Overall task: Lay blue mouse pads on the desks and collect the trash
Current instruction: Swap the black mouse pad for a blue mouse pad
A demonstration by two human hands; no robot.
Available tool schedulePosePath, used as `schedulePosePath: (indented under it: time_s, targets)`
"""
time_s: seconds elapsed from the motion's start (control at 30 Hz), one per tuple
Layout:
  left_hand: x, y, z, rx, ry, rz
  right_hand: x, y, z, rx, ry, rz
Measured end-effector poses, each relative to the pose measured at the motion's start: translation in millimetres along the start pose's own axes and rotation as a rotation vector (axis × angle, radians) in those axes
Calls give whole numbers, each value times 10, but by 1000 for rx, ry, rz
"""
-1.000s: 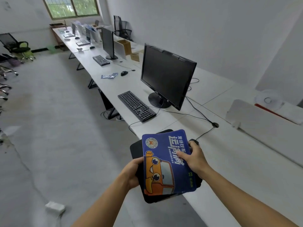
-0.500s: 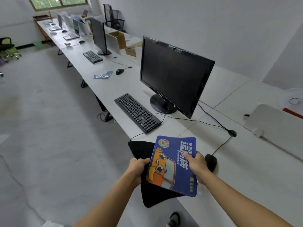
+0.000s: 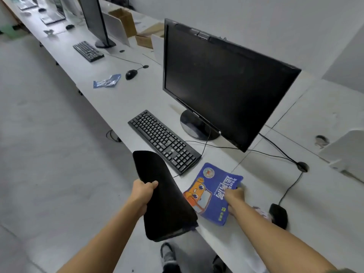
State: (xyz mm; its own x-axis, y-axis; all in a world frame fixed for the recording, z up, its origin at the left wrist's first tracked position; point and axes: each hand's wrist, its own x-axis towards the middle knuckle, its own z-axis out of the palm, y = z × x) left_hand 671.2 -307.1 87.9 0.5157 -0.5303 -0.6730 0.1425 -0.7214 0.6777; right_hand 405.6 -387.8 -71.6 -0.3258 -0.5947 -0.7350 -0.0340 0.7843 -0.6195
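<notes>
Head view: left grip is clamped on a stack of mouse pads, black side up; right grip pinches the blue mouse pad on the tabletop.

Two monitors; two keyboards (black)

A black monitor with a dark screen stands on a round base. A black keyboard lies angled just in front of it. A black mouse sits to the right, and its cable runs to a hole. Farther along are a second monitor, a second keyboard and a second mouse. Beside them are what look like open cardboard boxes.
</notes>
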Motion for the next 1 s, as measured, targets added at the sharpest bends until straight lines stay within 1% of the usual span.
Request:
schedulePosePath:
  time_s: [0.07,0.2,0.33,0.4,0.57,0.63,0.77,1.0]
  targets:
    - [234,103,-125,43,-25,6,199,123,142,31,104,45]
    - [585,300,-377,136,-70,22,-328,-128,321,66,263,63]
    - [839,536,-553,194,-145,31,-410,-197,540,153,344,58]
    - [930,624,-587,209,-181,33,-430,-200,605,152,378,66]
    - [1003,693,-591,234,-263,26,-447,-162,610,94,394,104]
    - [1033,688,-573,241,-280,24,-447,-127,597,30,401,109]
    - [1073,669,-550,242,-291,8,-416,-46,552,-174,376,106]
    - [930,709,-634,220,-283,35,-591,-158,447,-743,349,54]
